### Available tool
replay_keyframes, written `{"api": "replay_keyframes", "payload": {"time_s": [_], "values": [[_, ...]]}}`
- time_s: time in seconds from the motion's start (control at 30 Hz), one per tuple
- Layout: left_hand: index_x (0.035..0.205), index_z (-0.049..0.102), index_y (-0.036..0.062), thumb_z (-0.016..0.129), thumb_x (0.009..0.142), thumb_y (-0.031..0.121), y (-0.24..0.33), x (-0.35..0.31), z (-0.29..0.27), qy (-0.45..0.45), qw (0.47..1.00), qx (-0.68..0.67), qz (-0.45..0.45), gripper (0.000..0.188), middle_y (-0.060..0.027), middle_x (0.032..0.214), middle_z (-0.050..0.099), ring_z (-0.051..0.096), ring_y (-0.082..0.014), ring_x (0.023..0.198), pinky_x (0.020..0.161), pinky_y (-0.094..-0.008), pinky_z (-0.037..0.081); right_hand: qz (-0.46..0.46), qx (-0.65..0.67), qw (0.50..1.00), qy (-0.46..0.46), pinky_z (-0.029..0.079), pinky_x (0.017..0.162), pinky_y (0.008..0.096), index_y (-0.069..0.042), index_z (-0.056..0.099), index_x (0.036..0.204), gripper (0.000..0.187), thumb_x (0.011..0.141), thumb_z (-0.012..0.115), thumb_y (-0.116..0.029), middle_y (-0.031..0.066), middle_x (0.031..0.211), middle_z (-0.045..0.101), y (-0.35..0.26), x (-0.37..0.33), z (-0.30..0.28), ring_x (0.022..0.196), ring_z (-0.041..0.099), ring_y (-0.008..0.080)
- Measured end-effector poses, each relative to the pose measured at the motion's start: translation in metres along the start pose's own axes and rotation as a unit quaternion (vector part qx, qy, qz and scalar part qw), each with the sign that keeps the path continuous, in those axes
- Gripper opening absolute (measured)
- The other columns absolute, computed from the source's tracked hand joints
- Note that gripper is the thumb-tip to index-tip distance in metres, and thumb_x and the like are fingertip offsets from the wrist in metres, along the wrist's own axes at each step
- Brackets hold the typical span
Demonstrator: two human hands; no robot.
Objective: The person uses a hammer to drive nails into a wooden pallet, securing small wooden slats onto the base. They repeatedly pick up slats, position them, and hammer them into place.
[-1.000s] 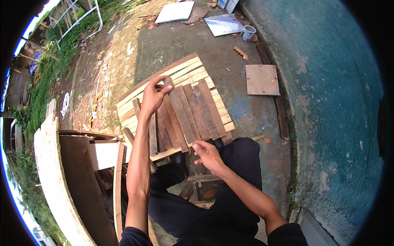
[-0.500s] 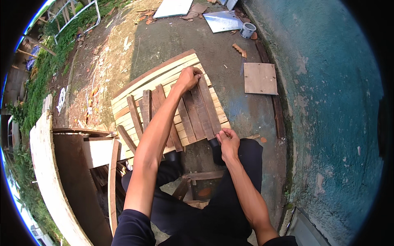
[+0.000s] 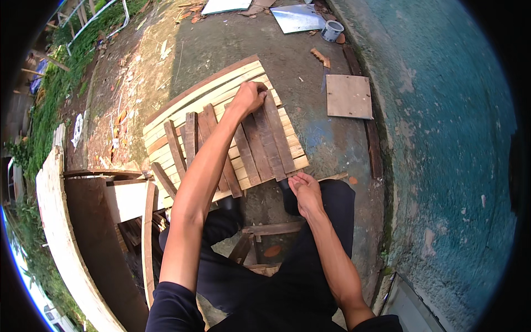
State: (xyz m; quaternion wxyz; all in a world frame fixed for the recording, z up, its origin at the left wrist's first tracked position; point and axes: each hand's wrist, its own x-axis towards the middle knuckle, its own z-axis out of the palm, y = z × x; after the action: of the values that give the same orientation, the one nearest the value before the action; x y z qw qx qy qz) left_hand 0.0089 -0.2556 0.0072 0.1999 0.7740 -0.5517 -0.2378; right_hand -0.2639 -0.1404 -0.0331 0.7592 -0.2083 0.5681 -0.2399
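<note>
At the far left, a tall pale board (image 3: 58,221) and a brown panel (image 3: 105,243) stand near the person, left of the slatted counter (image 3: 297,152). On the counter's left part lie a short dark strip (image 3: 163,180), a longer strip (image 3: 175,148) and an upright-looking strip (image 3: 191,135); pale slats show between them and their ends are uneven, so this side looks unarranged. Right of these, other strips run under the left forearm, partly hidden, one poking past the near edge.

The left hand (image 3: 250,98) is at the counter's far right, its grip apparently closed on the far end of the rightmost strip (image 3: 282,141). That strip lies on the counter's right part, side by side with several close-set strips (image 3: 257,146); this portion seems the more complete. Whether anything fixes them down cannot be told.

The right hand (image 3: 307,193) has curled fingers by that strip's near end; whether its grip holds it, I cannot tell. Further right, a saw (image 3: 319,57) and a square panel (image 3: 349,97) lie on the ground before the blue wall (image 3: 442,138).
</note>
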Motion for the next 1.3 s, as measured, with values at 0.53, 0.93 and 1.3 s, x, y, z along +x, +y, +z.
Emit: {"api": "replay_keyframes", "payload": {"time_s": [0.53, 0.93, 1.3], "values": [[0.106, 0.070, -0.0010, 0.067, 0.085, 0.014, -0.014, -0.008, 0.006, 0.059, 0.998, -0.024, 0.003, 0.026, -0.0206, 0.102, 0.069, 0.068, -0.0319, 0.095, 0.085, -0.0388, 0.053, -0.069, 0.040, 0.997, -0.015, 0.042, 0.105, 0.0304, 0.016, 0.031, 0.135, 0.051, 0.085, 0.041, 0.014, 0.0264, 0.135, 0.042, -0.015, -0.010, 0.007, 0.127, 0.046, 0.0297], [0.105, 0.070, -0.0012, 0.068, 0.084, 0.014, -0.012, -0.012, 0.001, 0.044, 0.998, -0.044, 0.000, 0.026, -0.0210, 0.104, 0.069, 0.066, -0.0325, 0.099, 0.088, -0.0395, 0.051, -0.040, 0.067, 0.996, -0.035, 0.042, 0.105, 0.0345, 0.018, 0.035, 0.133, 0.049, 0.086, 0.043, 0.011, 0.0277, 0.136, 0.042, -0.017, -0.012, 0.007, 0.129, 0.044, 0.0307], [0.115, 0.062, -0.0037, 0.059, 0.088, 0.010, -0.049, -0.038, -0.005, 0.063, 0.997, -0.006, -0.040, 0.030, -0.0250, 0.108, 0.065, 0.062, -0.0379, 0.104, 0.092, -0.0423, 0.049, 0.071, -0.054, 0.995, -0.046, 0.047, 0.098, 0.0357, 0.009, 0.031, 0.138, 0.052, 0.088, 0.048, 0.006, 0.0218, 0.137, 0.042, -0.003, -0.008, 0.007, 0.123, 0.048, 0.0287]]}}
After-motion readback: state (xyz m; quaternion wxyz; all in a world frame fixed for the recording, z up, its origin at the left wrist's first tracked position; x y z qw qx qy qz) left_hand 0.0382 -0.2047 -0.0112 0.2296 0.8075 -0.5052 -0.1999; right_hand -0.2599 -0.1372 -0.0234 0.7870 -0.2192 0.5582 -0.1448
